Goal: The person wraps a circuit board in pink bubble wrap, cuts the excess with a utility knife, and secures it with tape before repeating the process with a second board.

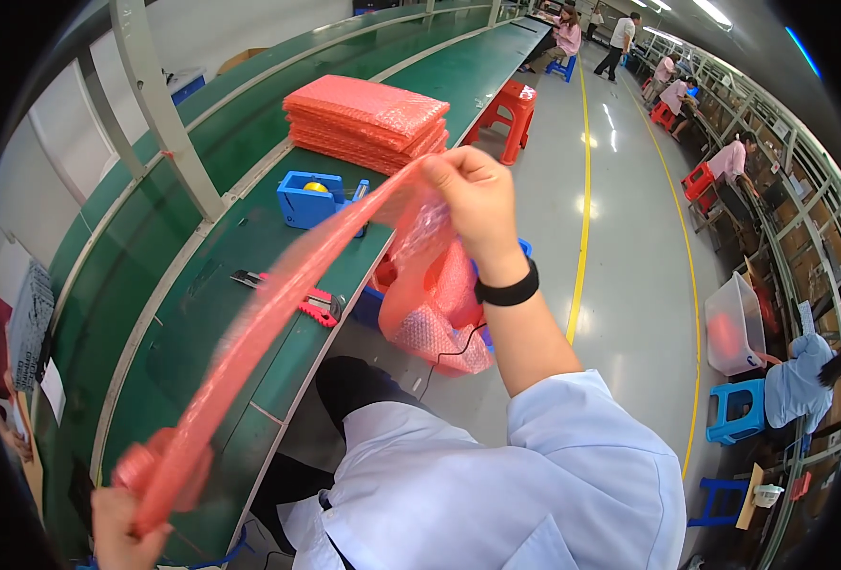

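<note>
A long strip of red bubble wrap [273, 309] runs slantwise between my hands, slightly blurred. At the upper end my right hand [476, 199], with a black band at its wrist, pinches it. My left hand [126, 534] grips the lower end at the bottom left, where some of the wrap bunches up. Beneath the strip, on the green bench [188, 313], lies a box cutter [318, 306] with a red handle, partly covered. A blue tape dispenser [308, 198] with a yellow roll stands just beyond it. More loose bubble wrap [439, 328] hangs below my right hand.
Several red bubble-wrap pieces form a stack [368, 119] on the bench. A blue bin [367, 306] beside the bench edge holds loose wrap. A red stool [508, 119] stands farther along. Across the aisle, several people sit along another line, near a clear plastic tub [732, 323] and blue stool [736, 413].
</note>
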Motion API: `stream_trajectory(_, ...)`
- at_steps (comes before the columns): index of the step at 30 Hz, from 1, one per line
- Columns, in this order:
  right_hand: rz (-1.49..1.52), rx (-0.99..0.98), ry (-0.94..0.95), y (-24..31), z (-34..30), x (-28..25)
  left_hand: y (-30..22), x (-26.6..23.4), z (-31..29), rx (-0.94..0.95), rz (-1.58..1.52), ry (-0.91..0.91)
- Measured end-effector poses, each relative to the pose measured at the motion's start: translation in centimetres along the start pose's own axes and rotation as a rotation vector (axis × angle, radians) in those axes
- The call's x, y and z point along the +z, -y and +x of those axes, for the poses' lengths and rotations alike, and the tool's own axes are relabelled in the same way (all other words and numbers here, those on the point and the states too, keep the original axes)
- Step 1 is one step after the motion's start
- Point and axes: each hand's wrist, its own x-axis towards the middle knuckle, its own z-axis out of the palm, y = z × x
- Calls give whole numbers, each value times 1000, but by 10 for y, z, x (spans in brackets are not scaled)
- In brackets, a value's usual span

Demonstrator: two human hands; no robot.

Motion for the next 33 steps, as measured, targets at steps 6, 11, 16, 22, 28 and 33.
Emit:
stream_trajectory(6, 3, -36, -104, 0, 3, -19, 56, 4, -40, -423, 31, -317)
stream_trajectory(11, -19, -51, -66, 6, -13, 6, 72, 28, -32, -252, 99, -896)
stream_trajectory(16, 166, 57, -115, -6, -14, -4, 76, 23, -29, -185, 301, -390)
stream_trajectory(22, 183, 75, -137, -6, -16, -14, 112, 25, -61, -264, -97, -430)
stream_trajectory(28, 143, 73, -174, -12, -8, -21, 2, 17, -31, -61, -431, -113)
stream_trajectory(33, 114, 92, -238, -27, -1, -34, -41, 1, -24, 28, -381, 304)
